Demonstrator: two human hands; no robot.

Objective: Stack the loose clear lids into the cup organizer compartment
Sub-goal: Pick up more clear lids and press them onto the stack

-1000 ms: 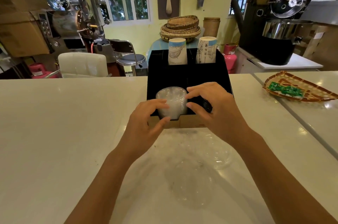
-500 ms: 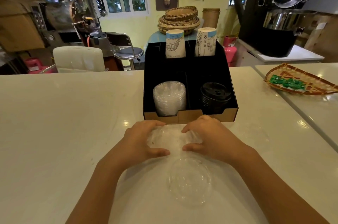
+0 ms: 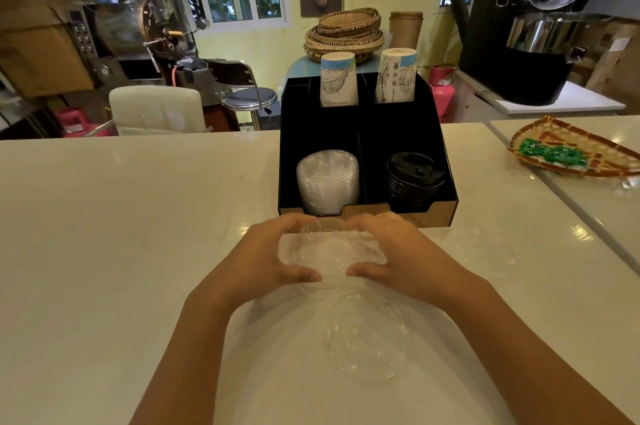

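Observation:
A black cup organizer (image 3: 446,161) stands on the white counter. Its front left compartment holds a stack of clear lids (image 3: 327,180); the front right one holds black lids (image 3: 414,178). Just in front of the organizer, my left hand (image 3: 266,256) and my right hand (image 3: 401,254) cup a small bunch of clear lids (image 3: 330,256) from both sides, thumbs near me. One loose clear lid (image 3: 367,338) lies flat on the counter closer to me. Another faint clear lid (image 3: 481,251) lies to the right.
Two upside-down paper cup stacks (image 3: 338,79) stand in the organizer's back compartments. A woven tray (image 3: 588,147) with green packets sits on the counter at the right. Behind the counter are a white chair (image 3: 157,111), a stool and roasting machines.
Both hands came back from the organizer's left compartment to the counter, closed around loose clear lids there and have lifted the bunch slightly. The camera tilted down a little.

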